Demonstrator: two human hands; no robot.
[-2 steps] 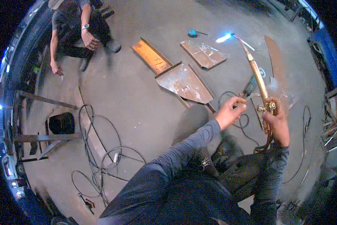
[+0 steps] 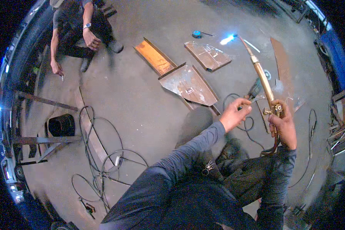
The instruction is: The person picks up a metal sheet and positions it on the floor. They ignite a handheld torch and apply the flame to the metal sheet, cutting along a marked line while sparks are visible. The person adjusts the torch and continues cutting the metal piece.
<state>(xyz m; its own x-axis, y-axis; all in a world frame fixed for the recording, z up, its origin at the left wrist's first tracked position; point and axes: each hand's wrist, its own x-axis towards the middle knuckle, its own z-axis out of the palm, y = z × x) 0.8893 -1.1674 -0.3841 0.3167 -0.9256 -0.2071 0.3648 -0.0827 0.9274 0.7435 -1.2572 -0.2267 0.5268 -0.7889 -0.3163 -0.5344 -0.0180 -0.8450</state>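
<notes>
The tape measure [image 2: 196,34] lies left of the torch [image 2: 262,78].

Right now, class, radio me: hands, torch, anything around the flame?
Right hand gripping brass torch, flame lit. Left hand half curled, off the torch. Blue tape measure on floor, left of flame in view.

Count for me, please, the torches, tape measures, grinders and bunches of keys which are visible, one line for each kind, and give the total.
Torch, lit, held in the right hand: 1
Tape measure, blue, on the floor: 1
Grinder, partly behind the torch: 1
Bunch of keys: 1
Total: 4
</notes>
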